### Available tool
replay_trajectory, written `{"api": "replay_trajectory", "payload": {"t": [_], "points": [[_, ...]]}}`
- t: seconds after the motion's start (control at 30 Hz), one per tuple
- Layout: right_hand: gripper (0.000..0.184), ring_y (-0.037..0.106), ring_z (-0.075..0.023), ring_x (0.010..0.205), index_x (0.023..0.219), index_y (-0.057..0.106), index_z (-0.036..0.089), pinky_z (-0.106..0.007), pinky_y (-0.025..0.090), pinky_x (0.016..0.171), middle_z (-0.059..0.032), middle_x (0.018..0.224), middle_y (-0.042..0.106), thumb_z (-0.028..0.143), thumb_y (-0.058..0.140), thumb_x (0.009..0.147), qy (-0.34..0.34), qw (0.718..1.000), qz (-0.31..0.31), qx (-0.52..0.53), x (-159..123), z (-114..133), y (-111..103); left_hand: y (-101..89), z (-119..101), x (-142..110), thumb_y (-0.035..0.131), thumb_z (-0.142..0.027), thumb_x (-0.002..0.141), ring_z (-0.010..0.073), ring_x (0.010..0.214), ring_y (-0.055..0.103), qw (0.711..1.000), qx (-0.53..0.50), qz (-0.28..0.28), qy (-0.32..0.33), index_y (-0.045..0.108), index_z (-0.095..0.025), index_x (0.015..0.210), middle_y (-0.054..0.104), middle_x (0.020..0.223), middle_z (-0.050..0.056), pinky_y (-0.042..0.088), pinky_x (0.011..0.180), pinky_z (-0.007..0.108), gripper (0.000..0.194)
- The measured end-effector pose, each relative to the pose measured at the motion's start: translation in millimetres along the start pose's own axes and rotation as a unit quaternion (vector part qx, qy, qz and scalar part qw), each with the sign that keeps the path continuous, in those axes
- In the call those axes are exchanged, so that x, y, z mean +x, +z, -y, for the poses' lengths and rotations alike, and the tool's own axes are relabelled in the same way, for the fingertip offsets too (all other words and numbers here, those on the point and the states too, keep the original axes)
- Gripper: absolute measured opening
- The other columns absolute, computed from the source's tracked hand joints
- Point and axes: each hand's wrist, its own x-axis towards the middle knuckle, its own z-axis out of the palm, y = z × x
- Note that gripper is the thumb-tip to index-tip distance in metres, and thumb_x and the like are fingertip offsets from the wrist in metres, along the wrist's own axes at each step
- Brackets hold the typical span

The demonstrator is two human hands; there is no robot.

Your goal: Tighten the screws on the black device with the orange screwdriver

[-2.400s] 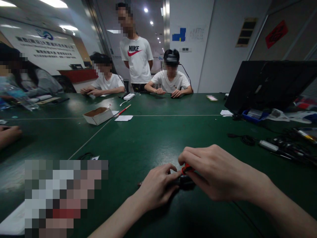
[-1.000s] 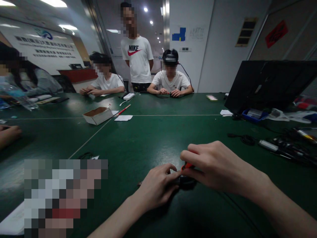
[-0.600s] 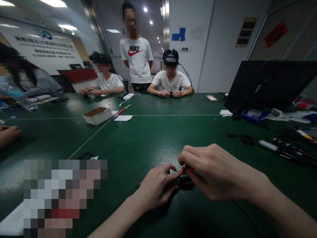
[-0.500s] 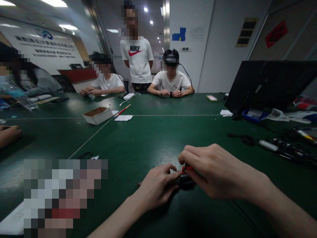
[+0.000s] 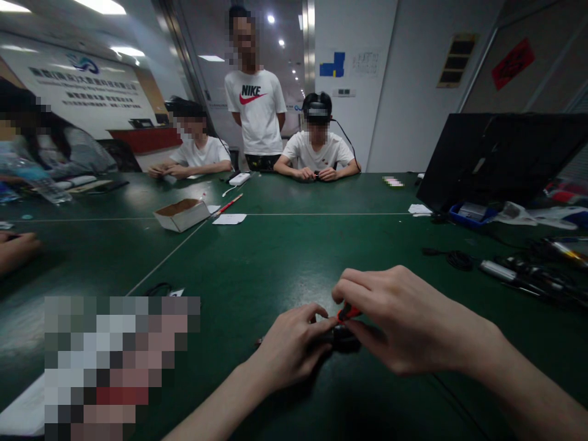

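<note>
My left hand (image 5: 296,340) rests on the table, its thumb and fingers closed around a dark, elongated black object (image 5: 344,338). That object lies low over the tabletop, and the left hand covers much of it. A small brownish end (image 5: 258,342) pokes out to the left of my left hand. Above the black object, my right hand (image 5: 395,318) pinches the red-and-black handle of a screwdriver (image 5: 349,312) between thumb and fingers. The screwdriver's tip is hidden behind the fingers. A thin dark cable (image 5: 459,404) runs from beneath my right hand toward the lower right.
A white open box (image 5: 182,215), a red pencil (image 5: 228,204) and paper (image 5: 229,218) lie ahead on the green table (image 5: 294,245). A monitor (image 5: 500,162), a blue tray (image 5: 473,213) and coiled cables (image 5: 459,260) stand right. Several people sit or stand around; another person's hand (image 5: 18,252) is left.
My right hand has shifted and rolled slightly back and forth, turning the screwdriver handle. My left hand and the black object stay in place. The standing person's head has moved a little right.
</note>
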Motion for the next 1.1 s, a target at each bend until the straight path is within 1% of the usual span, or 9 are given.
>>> {"api": "replay_trajectory", "payload": {"t": [0.1,0.27,0.4,0.53,0.67,0.73,0.83,1.0,1.1], "points": [[0.012,0.047,-0.0114,0.066,0.093,0.046,0.02,-0.026,0.029,0.051,0.0002,0.091,0.057,0.014,0.049,0.083,-0.003,1.0,0.014,0.013,-1.0,2.2,-1.3,0.5,0.3,0.0,0.058,-0.021,0.086,0.0246,0.096,0.059,1.0,0.002,0.002,-0.003,0.059,-0.028,0.119,0.057,0.116,0.006,0.049,0.078,0.034,0.033],[0.012,0.046,-0.0112,0.062,0.096,0.046,0.021,-0.026,0.026,0.05,0.0014,0.089,0.056,0.014,0.049,0.087,-0.004,1.0,0.012,-0.022,-3.0,0.9,1.1,-0.4,-0.5,0.6,0.059,-0.02,0.085,0.0257,0.096,0.059,1.0,0.001,0.004,-0.004,0.058,-0.027,0.118,0.057,0.115,0.007,0.049,0.078,0.036,0.034],[0.001,0.043,-0.0116,0.058,0.093,0.048,0.024,-0.026,0.022,0.049,0.0029,0.081,0.054,0.024,0.048,0.093,-0.006,0.998,-0.009,-0.058,-2.9,-3.0,4.5,-0.8,-1.2,0.5,0.058,-0.02,0.085,0.0244,0.093,0.06,1.0,0.003,0.003,-0.008,0.058,-0.027,0.118,0.058,0.112,0.006,0.049,0.077,0.035,0.033],[0.013,0.042,-0.0125,0.056,0.085,0.048,0.023,-0.027,0.019,0.049,0.004,0.07,0.052,0.033,0.05,0.094,-0.012,0.997,-0.03,-0.075,-1.9,-4.8,5.7,0.1,-0.2,-0.5,0.058,-0.02,0.085,0.0238,0.092,0.059,1.0,0.003,-0.001,-0.003,0.058,-0.027,0.118,0.057,0.112,0.006,0.049,0.075,0.033,0.033],[0.008,0.047,-0.0125,0.066,0.09,0.047,0.022,-0.026,0.026,0.051,0.0016,0.086,0.056,0.024,0.054,0.089,-0.014,1.0,-0.014,-0.018,-1.7,-0.6,1.3,2.1,1.3,-0.8,0.058,-0.02,0.086,0.0243,0.095,0.059,1.0,0.003,-0.006,0.003,0.059,-0.027,0.116,0.057,0.114,0.006,0.049,0.076,0.033,0.03],[0.013,0.048,-0.0121,0.068,0.093,0.045,0.021,-0.025,0.029,0.052,0.001,0.091,0.056,0.015,0.052,0.085,-0.018,1.0,0.002,0.01,-1.7,1.4,-0.1,2.6,1.3,-0.5,0.058,-0.021,0.087,0.0244,0.094,0.059,1.0,0.007,-0.005,0.002,0.06,-0.027,0.115,0.057,0.113,0.006,0.049,0.077,0.034,0.029],[0.017,0.046,-0.0118,0.064,0.096,0.044,0.02,-0.025,0.028,0.05,0.0006,0.091,0.055,0.01,0.049,0.084,-0.019,1.0,0.008,-0.004,-1.4,1.2,1.2,1.9,0.4,0.3,0.057,-0.022,0.088,0.0243,0.094,0.059,1.0,0.007,0.001,-0.001,0.06,-0.026,0.115,0.058,0.114,0.006,0.049,0.078,0.035,0.028],[0.005,0.045,-0.0124,0.057,0.095,0.046,0.023,-0.026,0.022,0.048,0.0018,0.083,0.055,0.023,0.049,0.092,-0.008,0.997,-0.024,-0.069,-1.3,-3.4,5.8,-0.3,-0.8,0.8,0.058,-0.02,0.086,0.0245,0.095,0.059,1.0,0.001,0.001,-0.005,0.059,-0.026,0.117,0.058,0.114,0.006,0.049,0.077,0.034,0.032],[0.013,0.045,-0.0134,0.055,0.087,0.047,0.023,-0.027,0.019,0.048,0.003,0.072,0.054,0.033,0.051,0.093,-0.016,0.995,-0.042,-0.089,-1.7,-4.7,7.3,-1.0,-1.0,0.8,0.058,-0.021,0.086,0.0244,0.095,0.059,1.0,-0.005,0.003,-0.003,0.059,-0.027,0.118,0.058,0.114,0.006,0.049,0.076,0.034,0.032]]}}
